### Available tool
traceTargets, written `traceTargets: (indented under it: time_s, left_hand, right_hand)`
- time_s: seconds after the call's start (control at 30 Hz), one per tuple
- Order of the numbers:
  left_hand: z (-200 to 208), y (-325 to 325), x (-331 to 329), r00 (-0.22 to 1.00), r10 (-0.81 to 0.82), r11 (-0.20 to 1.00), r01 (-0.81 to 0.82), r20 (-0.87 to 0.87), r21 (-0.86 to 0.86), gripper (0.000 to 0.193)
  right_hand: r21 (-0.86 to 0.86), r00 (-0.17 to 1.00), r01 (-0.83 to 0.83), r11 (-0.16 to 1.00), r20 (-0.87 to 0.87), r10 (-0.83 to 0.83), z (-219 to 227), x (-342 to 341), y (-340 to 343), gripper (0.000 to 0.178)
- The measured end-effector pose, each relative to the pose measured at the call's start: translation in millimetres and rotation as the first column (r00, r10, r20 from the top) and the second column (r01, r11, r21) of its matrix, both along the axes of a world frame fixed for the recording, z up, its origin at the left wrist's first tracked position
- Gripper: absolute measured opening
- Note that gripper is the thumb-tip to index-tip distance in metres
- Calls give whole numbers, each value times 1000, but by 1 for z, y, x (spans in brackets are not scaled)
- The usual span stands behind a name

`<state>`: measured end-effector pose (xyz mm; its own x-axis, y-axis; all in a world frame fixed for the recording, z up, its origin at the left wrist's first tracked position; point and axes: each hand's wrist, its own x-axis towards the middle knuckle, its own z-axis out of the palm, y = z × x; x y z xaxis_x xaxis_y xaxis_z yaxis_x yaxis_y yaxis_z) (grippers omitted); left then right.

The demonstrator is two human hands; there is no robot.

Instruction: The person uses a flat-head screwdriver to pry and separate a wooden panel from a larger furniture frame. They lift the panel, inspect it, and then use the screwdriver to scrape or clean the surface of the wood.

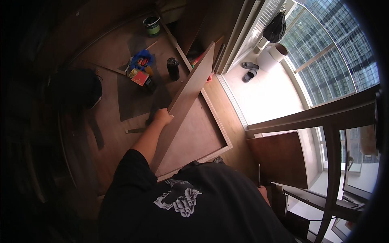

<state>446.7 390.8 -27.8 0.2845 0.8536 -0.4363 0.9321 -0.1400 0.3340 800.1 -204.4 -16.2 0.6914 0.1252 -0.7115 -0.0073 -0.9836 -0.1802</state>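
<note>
My left hand (163,117) is closed over the edge of a long wooden board (190,87). The board stands on edge, slanting from beside my left arm to the far middle. My right hand (264,193) is low at the right, partly hidden by my body. From it a thin, straight rod-like thing (259,174) sticks up; its kind does not show. Beneath the board lies a large framed wooden panel (198,129). Left of the board stands a black bottle (173,69), near a red and yellow box (139,77) and a blue bag (142,58) with small items.
A dark bag (77,89) sits at the left, and a green-banded bucket (151,26) at the back. Slippers (250,71) and a white cylinder (269,60) stand on the bright balcony. A brown panel (277,158) leans at the right, near a window frame (332,162).
</note>
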Motion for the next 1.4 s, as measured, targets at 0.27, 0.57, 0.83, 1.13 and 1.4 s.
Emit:
traceTargets:
  time_s: [0.27,0.57,0.83,1.13,1.4]
  left_hand:
    - [1,-10,0,999,10,998,-12,34,62,58]
    - [89,-36,-24,994,4,999,-9,108,46,50]
    - [264,-79,-70,869,66,965,-181,490,190,35]
    - [416,-141,-72,656,18,850,-408,755,334,26]
    - [479,-158,-20,659,-48,751,-471,751,462,26]
  right_hand:
    - [33,990,128,991,-60,-126,-13,-43,2,35]
    - [201,915,402,894,-129,-382,-50,-40,-54,14]
    - [340,877,464,818,-303,-372,-10,15,79,16]
    - [636,723,-8,771,-530,444,64,-14,336,29]
    - [788,446,428,443,-611,654,91,-98,534,51]
